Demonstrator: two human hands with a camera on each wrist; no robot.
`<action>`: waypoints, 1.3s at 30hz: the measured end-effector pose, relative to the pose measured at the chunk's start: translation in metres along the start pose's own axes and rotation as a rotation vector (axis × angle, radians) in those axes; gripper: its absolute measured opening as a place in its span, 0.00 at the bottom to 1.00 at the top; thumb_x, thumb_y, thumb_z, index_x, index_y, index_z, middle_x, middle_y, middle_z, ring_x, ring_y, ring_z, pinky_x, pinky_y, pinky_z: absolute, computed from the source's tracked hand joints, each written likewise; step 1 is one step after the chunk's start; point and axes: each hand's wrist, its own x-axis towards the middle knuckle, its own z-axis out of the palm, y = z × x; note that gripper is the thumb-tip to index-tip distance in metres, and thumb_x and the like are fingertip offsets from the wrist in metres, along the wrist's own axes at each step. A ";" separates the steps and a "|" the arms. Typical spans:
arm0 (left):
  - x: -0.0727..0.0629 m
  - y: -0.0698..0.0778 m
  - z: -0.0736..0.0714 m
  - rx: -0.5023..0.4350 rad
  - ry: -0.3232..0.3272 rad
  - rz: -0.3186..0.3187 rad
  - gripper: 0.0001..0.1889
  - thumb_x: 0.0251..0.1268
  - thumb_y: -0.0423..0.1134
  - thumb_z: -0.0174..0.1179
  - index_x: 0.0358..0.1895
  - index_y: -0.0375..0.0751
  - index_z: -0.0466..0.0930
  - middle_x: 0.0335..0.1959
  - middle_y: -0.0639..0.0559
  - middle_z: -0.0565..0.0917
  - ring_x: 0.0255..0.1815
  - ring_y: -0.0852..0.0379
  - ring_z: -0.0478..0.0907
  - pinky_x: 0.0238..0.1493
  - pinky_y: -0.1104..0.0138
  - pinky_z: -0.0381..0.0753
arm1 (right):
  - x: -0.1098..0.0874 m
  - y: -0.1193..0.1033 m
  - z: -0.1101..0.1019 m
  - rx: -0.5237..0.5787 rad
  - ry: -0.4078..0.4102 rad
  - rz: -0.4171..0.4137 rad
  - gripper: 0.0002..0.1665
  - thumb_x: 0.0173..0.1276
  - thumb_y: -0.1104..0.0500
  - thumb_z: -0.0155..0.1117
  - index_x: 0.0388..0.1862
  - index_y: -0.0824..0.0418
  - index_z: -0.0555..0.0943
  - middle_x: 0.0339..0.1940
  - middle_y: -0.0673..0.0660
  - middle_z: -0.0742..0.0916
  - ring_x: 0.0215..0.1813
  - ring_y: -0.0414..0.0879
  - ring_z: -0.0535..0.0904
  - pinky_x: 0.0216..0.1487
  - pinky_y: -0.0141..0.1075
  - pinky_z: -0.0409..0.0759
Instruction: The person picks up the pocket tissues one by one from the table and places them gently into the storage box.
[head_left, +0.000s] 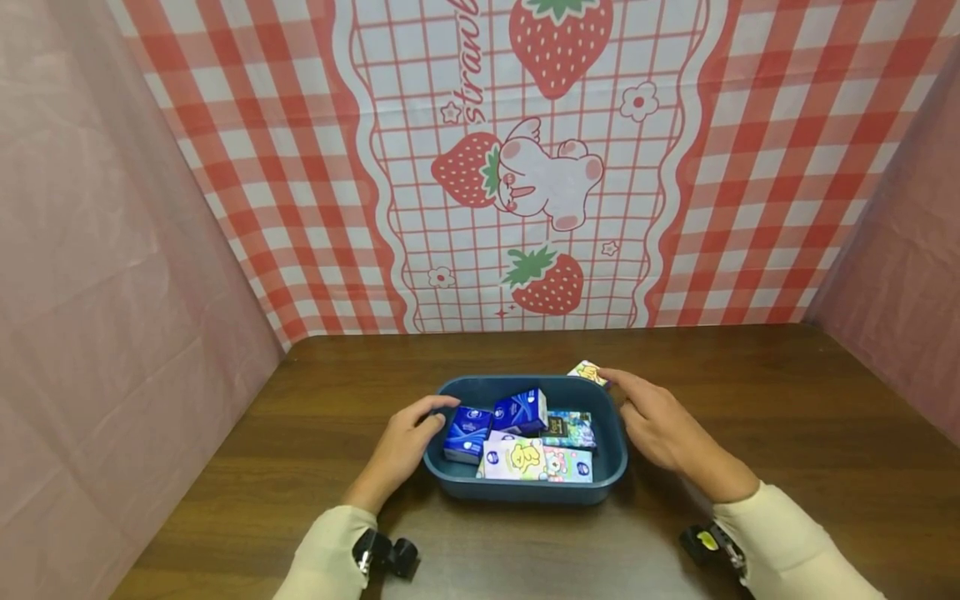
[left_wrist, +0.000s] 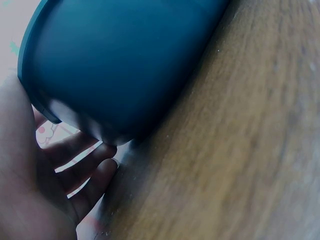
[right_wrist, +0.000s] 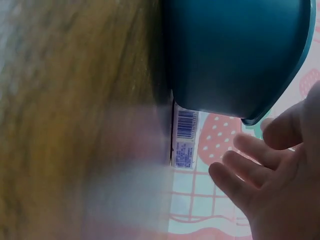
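Note:
A dark blue plastic basin [head_left: 525, 492] stands on the table with several pocket tissue packs in it. Two packs are deep blue, the left one [head_left: 468, 435] and a tilted one [head_left: 520, 412]; a pale pack [head_left: 516, 459] with a yellow character lies in front. My left hand [head_left: 401, 446] holds the basin's left end, fingers along its outer wall [left_wrist: 120, 60]. Behind the basin's far right corner lies another pale tissue pack [head_left: 588, 372], its barcode side [right_wrist: 186, 137] showing in the right wrist view. My right hand [head_left: 663, 425] reaches its index finger to that pack, other fingers loosely bent.
A brown wooden table [head_left: 262, 467] carries everything. At its back hangs a red and white checked cloth [head_left: 540, 283] with strawberries. Pink cloth [head_left: 135, 317] closes off the left side, and more hangs on the right.

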 end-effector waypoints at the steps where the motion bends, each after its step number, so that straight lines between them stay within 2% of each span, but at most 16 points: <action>1: 0.000 0.000 0.000 0.000 0.000 0.000 0.15 0.72 0.33 0.54 0.53 0.51 0.86 0.56 0.55 0.84 0.64 0.52 0.75 0.68 0.49 0.67 | 0.000 0.000 0.000 -0.007 -0.023 0.016 0.28 0.72 0.70 0.48 0.71 0.65 0.70 0.65 0.67 0.78 0.63 0.62 0.75 0.64 0.62 0.69; 4: 0.000 0.001 -0.001 0.003 0.000 -0.004 0.15 0.72 0.33 0.54 0.53 0.52 0.86 0.56 0.55 0.84 0.64 0.52 0.75 0.68 0.49 0.67 | 0.001 0.001 0.000 -0.019 -0.083 0.053 0.29 0.74 0.67 0.48 0.73 0.65 0.66 0.68 0.68 0.76 0.67 0.63 0.73 0.65 0.63 0.67; 8: -0.001 -0.001 -0.001 0.004 -0.002 -0.006 0.15 0.72 0.33 0.54 0.53 0.51 0.86 0.56 0.55 0.84 0.65 0.52 0.75 0.68 0.48 0.67 | 0.000 0.003 0.003 -0.028 -0.108 0.060 0.30 0.74 0.67 0.48 0.74 0.66 0.65 0.68 0.67 0.76 0.68 0.63 0.72 0.66 0.62 0.67; 15: -0.001 -0.001 -0.001 0.002 0.000 -0.005 0.15 0.73 0.34 0.54 0.54 0.51 0.85 0.57 0.54 0.83 0.65 0.50 0.74 0.68 0.46 0.66 | 0.001 0.004 0.006 -0.050 -0.127 0.011 0.32 0.72 0.67 0.55 0.73 0.67 0.64 0.64 0.69 0.79 0.63 0.64 0.76 0.63 0.63 0.70; 26: -0.001 0.002 0.001 0.000 -0.005 0.000 0.15 0.72 0.33 0.54 0.54 0.50 0.86 0.56 0.55 0.84 0.64 0.51 0.75 0.68 0.49 0.68 | 0.000 0.010 0.004 -0.003 -0.194 -0.046 0.34 0.72 0.65 0.59 0.74 0.67 0.62 0.62 0.66 0.81 0.63 0.61 0.77 0.63 0.61 0.71; 39: -0.001 0.002 0.000 0.004 -0.001 -0.005 0.15 0.72 0.33 0.54 0.53 0.51 0.86 0.56 0.55 0.84 0.64 0.51 0.75 0.68 0.48 0.67 | 0.002 0.012 0.004 0.005 -0.243 -0.057 0.40 0.73 0.56 0.62 0.77 0.66 0.57 0.64 0.66 0.79 0.64 0.62 0.76 0.64 0.63 0.69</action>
